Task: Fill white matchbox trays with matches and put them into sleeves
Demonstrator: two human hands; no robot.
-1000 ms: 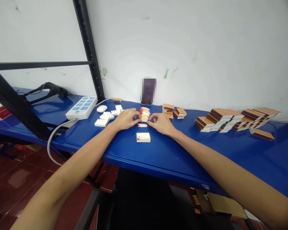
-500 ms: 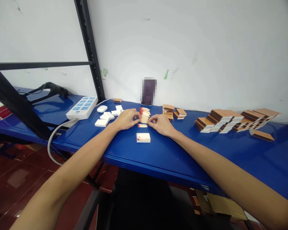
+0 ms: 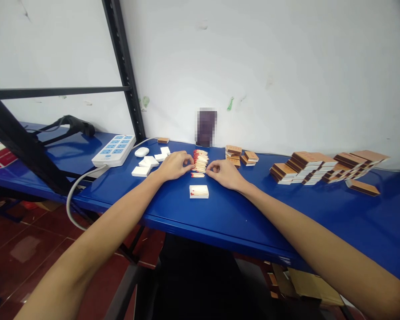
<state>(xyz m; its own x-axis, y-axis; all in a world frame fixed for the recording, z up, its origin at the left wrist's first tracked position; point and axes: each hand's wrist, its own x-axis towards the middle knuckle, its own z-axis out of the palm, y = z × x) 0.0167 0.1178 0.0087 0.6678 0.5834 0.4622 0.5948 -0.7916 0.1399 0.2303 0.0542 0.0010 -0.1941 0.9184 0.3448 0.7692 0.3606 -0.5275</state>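
Observation:
A pile of red-headed matches (image 3: 200,161) lies between my two hands on the blue table. My left hand (image 3: 176,166) is at the red-head side, thumb and forefinger curled close together by the match ends. On the other side my right hand (image 3: 226,174) has its thumb and forefinger pinched at the plain ends. Whatever is between the fingertips of either hand is too small to make out. A small row of matches (image 3: 197,175) sits just in front of the pile. Nearer the table edge lies a white matchbox tray (image 3: 199,188) with a few matches inside.
White matchbox trays (image 3: 142,171) lie left of my left hand, by a white oval case (image 3: 142,152) and a power strip (image 3: 115,150). Matchboxes (image 3: 234,150) stand behind my right hand; larger stacks (image 3: 306,165) are further right. A blurred dark panel (image 3: 206,128) leans against the wall.
My right hand's fingertips have drawn slightly right, away from the small row of matches. My left hand has hardly moved, and the tray stays in place.

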